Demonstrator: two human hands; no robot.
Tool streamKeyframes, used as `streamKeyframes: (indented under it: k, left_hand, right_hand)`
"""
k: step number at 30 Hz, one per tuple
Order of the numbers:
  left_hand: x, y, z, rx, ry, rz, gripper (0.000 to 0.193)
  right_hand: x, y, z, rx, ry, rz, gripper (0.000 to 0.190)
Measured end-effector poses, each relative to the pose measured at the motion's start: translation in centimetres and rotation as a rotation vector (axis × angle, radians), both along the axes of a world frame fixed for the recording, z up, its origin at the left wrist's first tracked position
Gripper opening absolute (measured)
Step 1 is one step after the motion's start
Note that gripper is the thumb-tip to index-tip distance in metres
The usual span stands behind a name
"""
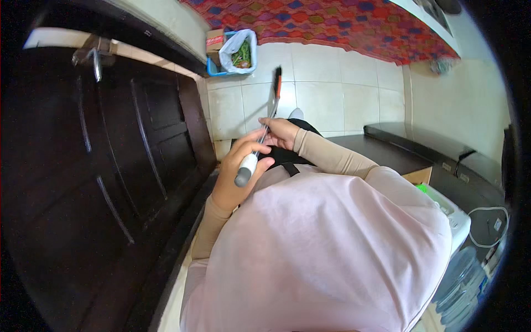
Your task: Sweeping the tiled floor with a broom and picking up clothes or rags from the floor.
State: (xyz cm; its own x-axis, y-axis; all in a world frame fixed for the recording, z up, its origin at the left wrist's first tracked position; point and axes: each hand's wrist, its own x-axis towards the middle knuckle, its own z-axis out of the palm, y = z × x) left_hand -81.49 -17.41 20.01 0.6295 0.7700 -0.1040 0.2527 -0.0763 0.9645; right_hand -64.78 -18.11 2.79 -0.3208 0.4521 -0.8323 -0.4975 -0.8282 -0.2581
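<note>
A long-handled broom runs away from my body, with a dark bristle head edged in orange down at the tiled floor. My left hand is curled loosely around the upper end of the handle, by the white grip with a grey cap. Lower on the shaft, my right hand grips the pole with the fingers wrapped round it. The broom head lies just beyond my foot, left of it in the view.
A blue crate at the far wall holds a cardboard box and a white plastic bag of greens. Left stands a dark wooden door; behind the tiles hangs a patterned red cloth. A clear water bottle is lower right.
</note>
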Motion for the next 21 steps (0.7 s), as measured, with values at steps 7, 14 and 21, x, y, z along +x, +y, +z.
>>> streamKeyframes:
  k: [7,14,21]
  left_hand:
    - [10.1,3.0,-5.6,0.532,0.450,-0.047,0.086]
    - [18.9,5.1,-10.8,-0.270,-0.242,-0.294,0.132]
    - [24.0,8.4,-17.3,-0.126,0.271,-0.555,0.107]
  right_hand:
    - [9.4,-2.0,5.5,1.130,-0.732,0.169,0.065]
    - [15.8,-1.7,8.2,1.125,-0.991,0.105,0.030]
    - [23.5,-2.7,9.1,0.956,-0.818,-0.338,0.013]
